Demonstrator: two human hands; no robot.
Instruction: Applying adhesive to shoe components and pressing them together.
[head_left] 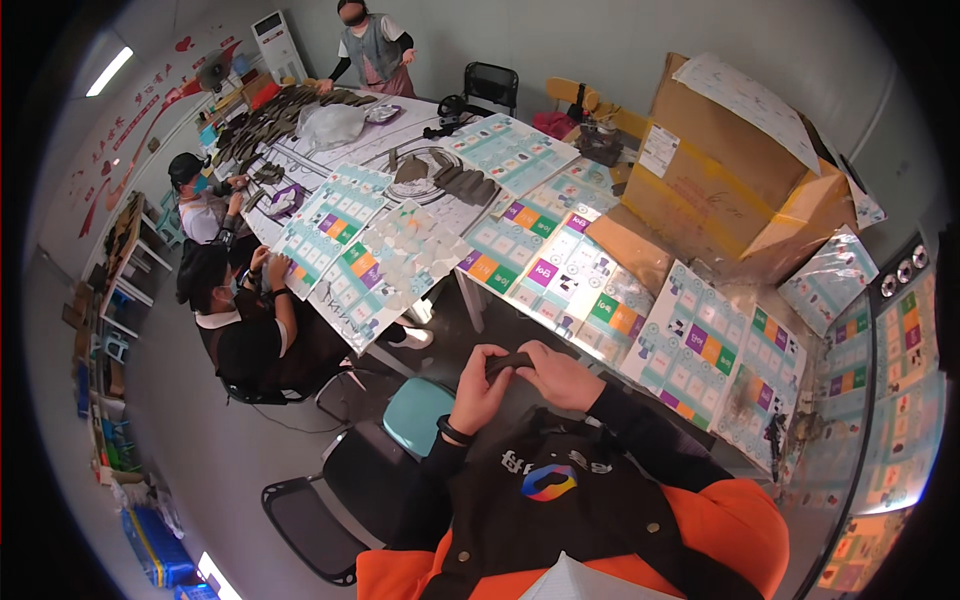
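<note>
Dark brown piece (513, 362) held before a black apron (545, 450)

We see the small piece between the left hand (482, 387) and the right hand (562, 378), the grip of both closed on it; its full shape is hidden from us by the fingers. Beyond the hands, we find printed sheets (690, 345) spread to the right, with a large cardboard box (700, 185) among them. Farther left, a white table (345, 155) carries more dark pieces (465, 185), and a person (245, 335) sits beside it. Left of our hands stand a teal seat (418, 415) and a black chair (375, 480).
</note>
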